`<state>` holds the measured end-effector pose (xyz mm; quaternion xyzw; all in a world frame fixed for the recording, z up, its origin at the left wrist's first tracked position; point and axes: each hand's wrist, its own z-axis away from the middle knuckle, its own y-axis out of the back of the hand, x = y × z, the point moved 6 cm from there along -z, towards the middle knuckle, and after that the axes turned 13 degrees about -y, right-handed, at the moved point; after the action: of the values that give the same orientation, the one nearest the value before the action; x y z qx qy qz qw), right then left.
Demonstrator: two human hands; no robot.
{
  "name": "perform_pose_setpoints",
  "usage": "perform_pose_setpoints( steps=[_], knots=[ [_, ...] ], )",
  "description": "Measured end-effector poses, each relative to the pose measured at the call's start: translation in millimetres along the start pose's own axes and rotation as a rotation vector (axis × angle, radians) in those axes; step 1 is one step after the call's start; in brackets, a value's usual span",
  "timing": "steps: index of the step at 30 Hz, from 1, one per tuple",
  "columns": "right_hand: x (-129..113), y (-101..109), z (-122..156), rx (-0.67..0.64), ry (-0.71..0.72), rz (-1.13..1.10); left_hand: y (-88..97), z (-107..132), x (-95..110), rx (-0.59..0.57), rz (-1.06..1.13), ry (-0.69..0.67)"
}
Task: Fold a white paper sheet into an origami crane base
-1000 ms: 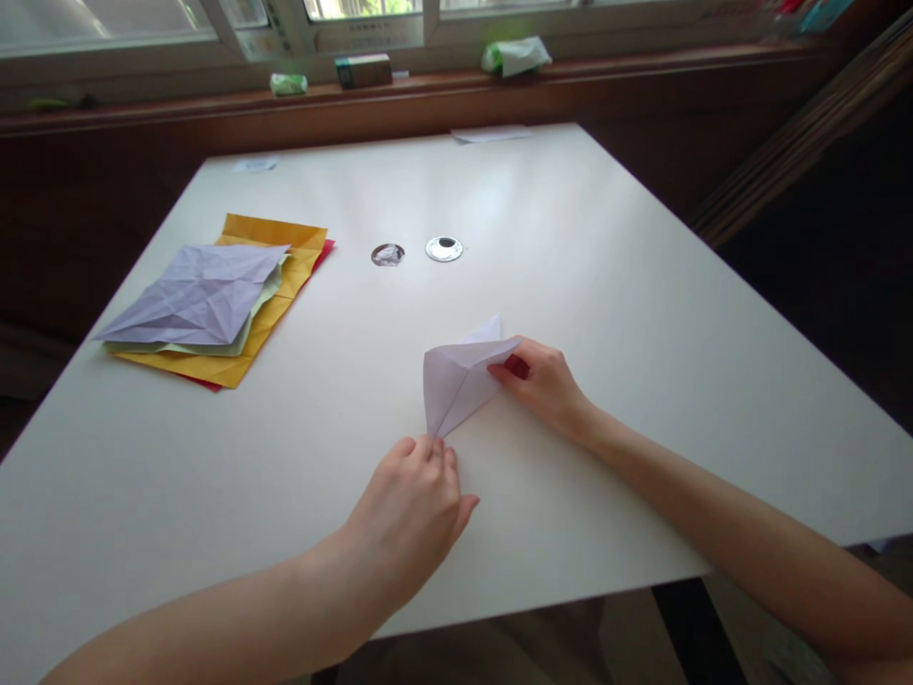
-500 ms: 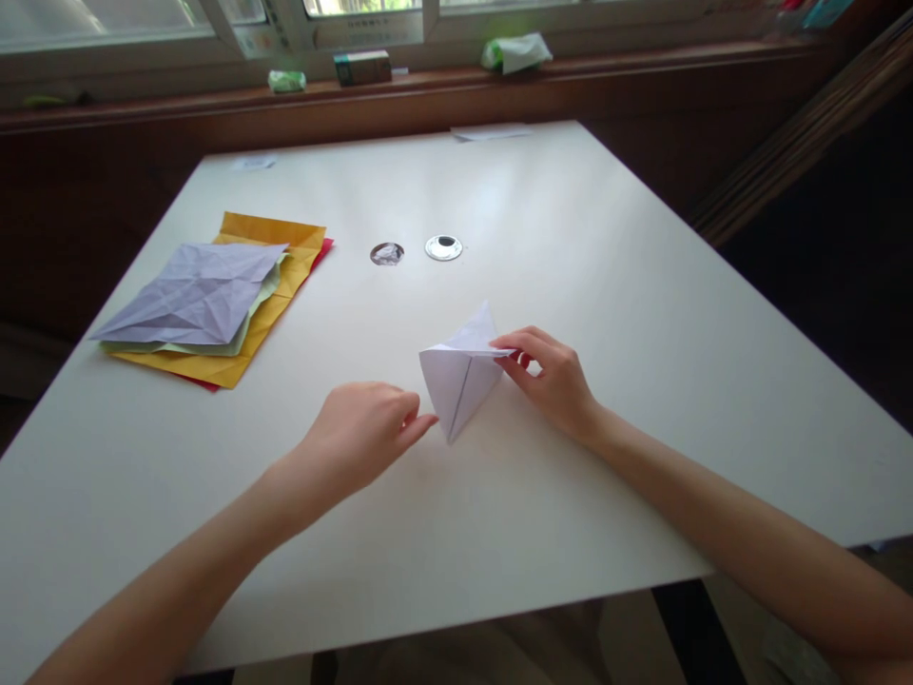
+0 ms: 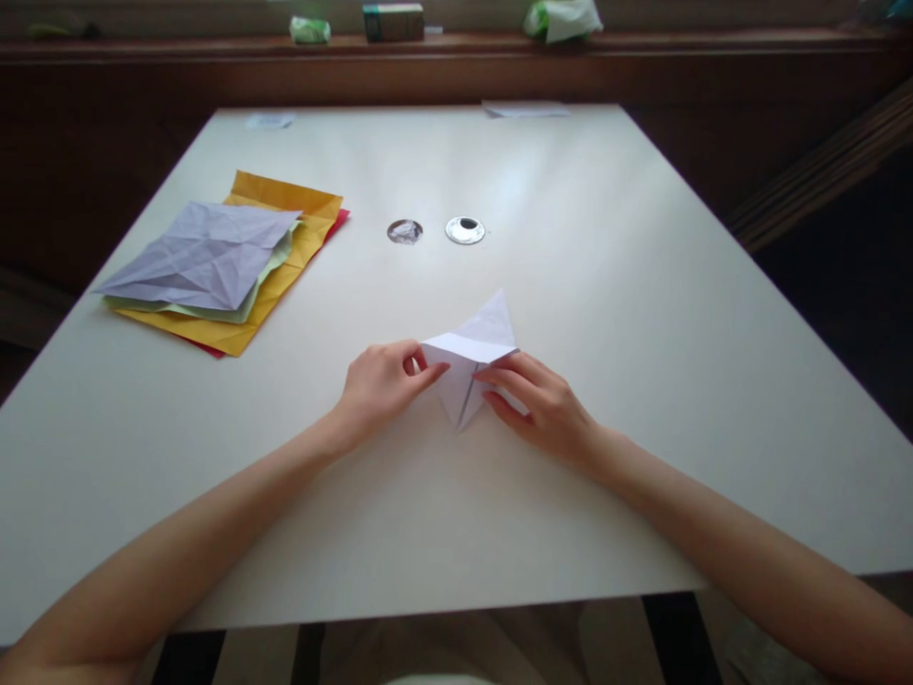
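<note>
A folded white paper (image 3: pixel 476 344), shaped like a pointed triangle with a raised flap, rests on the white table (image 3: pixel 542 495) in front of me. My left hand (image 3: pixel 381 382) pinches its left corner between thumb and fingers. My right hand (image 3: pixel 536 404) holds the paper's right side, with fingertips pressed on the fold near the centre crease. The lower tip of the paper points toward me between both hands.
A stack of creased paper sheets (image 3: pixel 221 262), lilac on top of pale green, yellow and red, lies at the left. Two round grommets (image 3: pixel 405 231) (image 3: pixel 465 229) sit mid-table. A small box (image 3: pixel 392 19) and wrappers stand on the wooden ledge behind.
My left hand has moved up from the paper's lower tip to grip its left corner. The right hand slid down onto the fold. The view tilted downward.
</note>
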<state>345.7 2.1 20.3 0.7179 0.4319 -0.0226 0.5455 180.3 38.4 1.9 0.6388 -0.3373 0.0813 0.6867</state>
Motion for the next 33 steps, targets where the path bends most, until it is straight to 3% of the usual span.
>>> perform_pose_setpoints(
  steps=[14, 25, 33],
  knots=[
    [9, -15, 0, -0.18, -0.049, -0.142, -10.7, 9, 13, 0.034, 0.144, -0.056],
    [5, -16, -2, -0.309, -0.072, -0.235, -21.8, 8, 19, -0.184, 0.474, -0.132],
    [6, -16, -2, -0.328, -0.099, -0.254, -20.0, 7, 22, -0.229, 0.575, -0.245]
  ],
)
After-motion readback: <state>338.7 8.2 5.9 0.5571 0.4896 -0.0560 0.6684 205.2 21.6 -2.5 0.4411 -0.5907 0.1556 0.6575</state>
